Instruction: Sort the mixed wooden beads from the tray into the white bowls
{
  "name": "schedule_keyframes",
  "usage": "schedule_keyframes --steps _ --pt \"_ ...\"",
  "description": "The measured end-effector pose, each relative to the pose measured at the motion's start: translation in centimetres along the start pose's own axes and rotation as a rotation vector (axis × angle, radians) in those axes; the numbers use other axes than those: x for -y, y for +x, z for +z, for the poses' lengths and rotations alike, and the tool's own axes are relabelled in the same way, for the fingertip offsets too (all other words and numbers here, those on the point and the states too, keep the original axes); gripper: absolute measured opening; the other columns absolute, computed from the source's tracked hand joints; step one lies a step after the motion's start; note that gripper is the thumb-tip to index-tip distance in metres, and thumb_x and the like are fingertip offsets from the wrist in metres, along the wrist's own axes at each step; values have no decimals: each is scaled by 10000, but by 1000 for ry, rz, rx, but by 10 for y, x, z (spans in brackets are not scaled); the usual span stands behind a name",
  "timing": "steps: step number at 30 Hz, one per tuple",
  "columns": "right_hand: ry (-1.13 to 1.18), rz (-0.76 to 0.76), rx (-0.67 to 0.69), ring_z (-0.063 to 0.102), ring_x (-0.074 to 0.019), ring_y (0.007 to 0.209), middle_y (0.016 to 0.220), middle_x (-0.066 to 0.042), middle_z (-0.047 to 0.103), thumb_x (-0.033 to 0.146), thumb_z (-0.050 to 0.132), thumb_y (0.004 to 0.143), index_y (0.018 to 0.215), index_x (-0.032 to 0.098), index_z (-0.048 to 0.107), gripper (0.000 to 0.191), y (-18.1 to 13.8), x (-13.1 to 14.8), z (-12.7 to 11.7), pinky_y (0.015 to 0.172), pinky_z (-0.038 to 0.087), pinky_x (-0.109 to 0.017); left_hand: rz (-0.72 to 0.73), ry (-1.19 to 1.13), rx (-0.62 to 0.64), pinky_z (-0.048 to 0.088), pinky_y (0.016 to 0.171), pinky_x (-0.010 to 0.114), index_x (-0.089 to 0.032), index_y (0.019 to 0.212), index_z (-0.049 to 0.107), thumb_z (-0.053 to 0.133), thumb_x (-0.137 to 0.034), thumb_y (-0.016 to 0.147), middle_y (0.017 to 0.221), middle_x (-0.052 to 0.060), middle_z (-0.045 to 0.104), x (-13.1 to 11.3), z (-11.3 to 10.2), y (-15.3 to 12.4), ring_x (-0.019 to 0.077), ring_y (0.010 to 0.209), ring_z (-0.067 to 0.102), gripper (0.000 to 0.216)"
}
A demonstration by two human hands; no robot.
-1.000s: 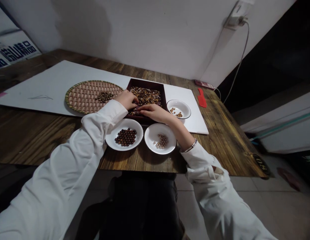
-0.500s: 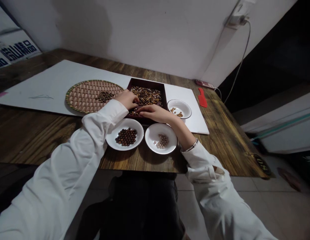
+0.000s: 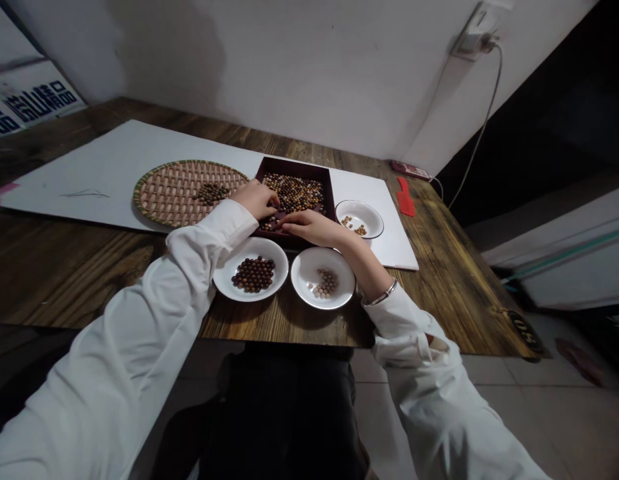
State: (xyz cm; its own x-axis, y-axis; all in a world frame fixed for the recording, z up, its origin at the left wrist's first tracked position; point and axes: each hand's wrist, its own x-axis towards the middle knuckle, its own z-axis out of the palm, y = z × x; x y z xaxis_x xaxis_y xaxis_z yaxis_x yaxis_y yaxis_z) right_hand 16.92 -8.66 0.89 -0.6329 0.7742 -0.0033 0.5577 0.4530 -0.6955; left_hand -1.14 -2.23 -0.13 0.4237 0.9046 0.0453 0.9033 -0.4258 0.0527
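Beads crowd box's far edge (L hand, R hand nr sparser front).

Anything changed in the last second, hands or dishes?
Barely. The right hand's fingertips drew back slightly from the left hand, both at the dark red box. Can't tell whether either took or let go of beads. Left hand, box, woven tray and the three white dishes stayed put; the view drifted slightly.
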Motion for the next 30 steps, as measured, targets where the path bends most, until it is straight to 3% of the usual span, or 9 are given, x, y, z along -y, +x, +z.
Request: schedule_keyframes --steps 5,13,22,30 --pt "-16 -9 -15 645 -173 933 1076 -69 752 179 488 946 1029 129 745 275 1 -1 1 877 472 -301 25 28 5 410 1063 341 -262 1188 737 553 -316 864 1184 42 724 2 2 2 262 1229 550 376" --pt "-13 75 -8 522 -133 712 803 -43 682 247 491 949 901 94 736 293 -1 3 0 690 398 -265 50 -25 -13 403 1072 344 -267 1167 747 570 -340 844 1136 35 737 8 8 7 251 1186 580 376" --pt "-27 76 17 541 -142 734 846 -51 692 267 488 960 913 105 723 289 2 -1 1 736 418 -276 39 -18 -3 413 1073 370 -257 1163 748 552 -335 851 1171 43 733 4 3 3 276 1218 559 377" --pt "17 85 -42 594 -155 807 912 -66 730 214 489 935 941 102 747 281 2 -3 2 776 453 -280 39 1 -1 416 1066 352 -267 1183 743 542 -341 853 1173 40 731 4 3 3 264 1213 558 394"
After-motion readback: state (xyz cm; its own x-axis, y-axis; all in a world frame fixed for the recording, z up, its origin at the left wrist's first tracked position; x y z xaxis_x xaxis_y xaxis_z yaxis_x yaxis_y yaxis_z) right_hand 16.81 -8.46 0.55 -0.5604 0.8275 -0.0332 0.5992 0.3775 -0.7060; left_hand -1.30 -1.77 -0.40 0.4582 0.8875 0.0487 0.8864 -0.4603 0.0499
